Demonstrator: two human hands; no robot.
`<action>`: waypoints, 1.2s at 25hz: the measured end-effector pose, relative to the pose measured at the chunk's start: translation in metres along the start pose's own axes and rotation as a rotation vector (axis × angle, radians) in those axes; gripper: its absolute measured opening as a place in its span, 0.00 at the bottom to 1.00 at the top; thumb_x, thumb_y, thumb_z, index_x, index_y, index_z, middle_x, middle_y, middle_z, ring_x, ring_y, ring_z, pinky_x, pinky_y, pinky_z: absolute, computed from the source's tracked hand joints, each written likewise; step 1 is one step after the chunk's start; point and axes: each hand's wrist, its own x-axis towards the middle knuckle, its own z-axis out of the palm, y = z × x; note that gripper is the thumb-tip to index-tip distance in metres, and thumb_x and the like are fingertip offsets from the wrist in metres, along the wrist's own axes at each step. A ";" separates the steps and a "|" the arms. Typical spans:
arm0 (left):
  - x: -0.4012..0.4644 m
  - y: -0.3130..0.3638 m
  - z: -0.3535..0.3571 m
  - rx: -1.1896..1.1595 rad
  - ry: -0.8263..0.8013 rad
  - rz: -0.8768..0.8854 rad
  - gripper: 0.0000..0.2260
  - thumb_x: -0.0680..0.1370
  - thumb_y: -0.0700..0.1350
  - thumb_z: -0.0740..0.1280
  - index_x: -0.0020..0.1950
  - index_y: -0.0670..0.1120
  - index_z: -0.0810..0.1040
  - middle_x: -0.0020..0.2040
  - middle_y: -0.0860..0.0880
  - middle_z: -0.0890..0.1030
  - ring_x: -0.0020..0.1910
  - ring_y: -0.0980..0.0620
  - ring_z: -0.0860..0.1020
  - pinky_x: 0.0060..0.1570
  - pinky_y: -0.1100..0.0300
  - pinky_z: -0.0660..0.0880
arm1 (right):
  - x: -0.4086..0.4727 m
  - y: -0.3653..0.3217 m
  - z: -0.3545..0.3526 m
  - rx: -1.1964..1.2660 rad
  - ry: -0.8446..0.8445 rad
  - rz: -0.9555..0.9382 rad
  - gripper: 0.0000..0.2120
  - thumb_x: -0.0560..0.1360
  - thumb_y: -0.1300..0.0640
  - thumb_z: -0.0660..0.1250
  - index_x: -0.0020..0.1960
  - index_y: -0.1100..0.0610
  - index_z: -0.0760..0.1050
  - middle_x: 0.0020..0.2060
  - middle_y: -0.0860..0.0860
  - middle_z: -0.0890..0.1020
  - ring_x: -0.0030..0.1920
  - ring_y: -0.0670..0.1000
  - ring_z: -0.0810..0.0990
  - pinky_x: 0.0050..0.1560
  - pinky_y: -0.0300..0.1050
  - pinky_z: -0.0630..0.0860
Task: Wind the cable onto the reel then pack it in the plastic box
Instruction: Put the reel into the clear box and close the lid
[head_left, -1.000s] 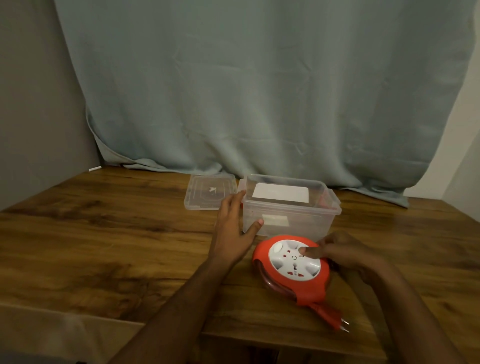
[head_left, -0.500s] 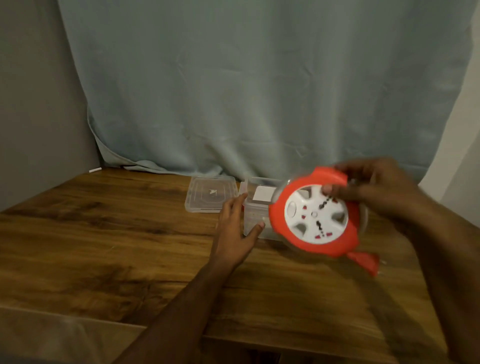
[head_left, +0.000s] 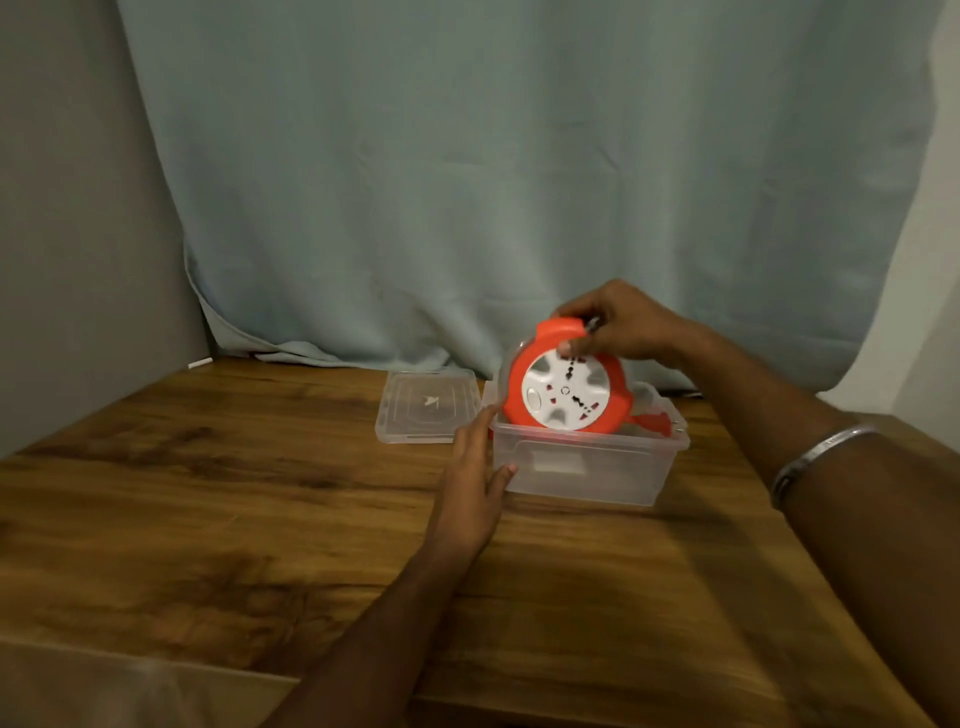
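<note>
A: Fingers (head_left: 569, 347) of the right hand (head_left: 623, 325) pinch the top edge of the orange-and-white extension cord reel (head_left: 566, 389), thumb on its socket face. What has changed?

B: A second ago the reel lay flat on the desk (head_left: 208, 519) in front of the clear plastic box (head_left: 587, 462); half a second ago it was lifted in the air. Now it stands on edge, tilted, its lower rim dipping inside the box's open top. The left hand (head_left: 475, 483) has stayed put, fingers straight against the box's left wall, steadying it rather than gripping.

A: And for the task?

B: Winding looks done; only the red plug (head_left: 660, 422) trails out, resting near the box's right rim. Packing appears under way, with the reel probably needing to be laid flat before the lid (head_left: 426, 408), lying on the desk just beside the box to the left, can go on.

A: Anything unclear?

B: The wound cable itself cannot be made out inside the reel. Whether the reel touches the box floor is hidden by the frosted wall, and the plug prongs are too small to read. A metal bangle (head_left: 815, 452) shows on the right forearm; a pale blue curtain (head_left: 519, 182) hangs behind.
</note>
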 end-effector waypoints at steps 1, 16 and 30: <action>0.000 0.000 0.001 0.003 0.001 -0.002 0.34 0.83 0.40 0.70 0.83 0.59 0.59 0.81 0.53 0.66 0.76 0.52 0.71 0.72 0.48 0.76 | 0.003 0.011 0.008 0.062 -0.041 0.012 0.21 0.71 0.63 0.81 0.63 0.60 0.85 0.49 0.54 0.88 0.46 0.49 0.86 0.57 0.49 0.83; -0.001 -0.005 0.004 0.060 0.027 0.002 0.32 0.83 0.42 0.70 0.82 0.57 0.61 0.79 0.54 0.69 0.72 0.51 0.76 0.68 0.47 0.79 | -0.019 0.054 0.068 -0.005 0.343 0.152 0.08 0.74 0.62 0.77 0.51 0.53 0.89 0.58 0.52 0.85 0.57 0.52 0.83 0.61 0.45 0.76; 0.039 -0.040 -0.023 0.561 -0.004 -0.169 0.36 0.75 0.34 0.74 0.81 0.47 0.67 0.81 0.46 0.68 0.78 0.44 0.68 0.76 0.45 0.71 | -0.124 0.089 0.131 0.940 0.918 0.489 0.13 0.83 0.50 0.63 0.65 0.41 0.79 0.65 0.51 0.83 0.60 0.57 0.84 0.57 0.62 0.85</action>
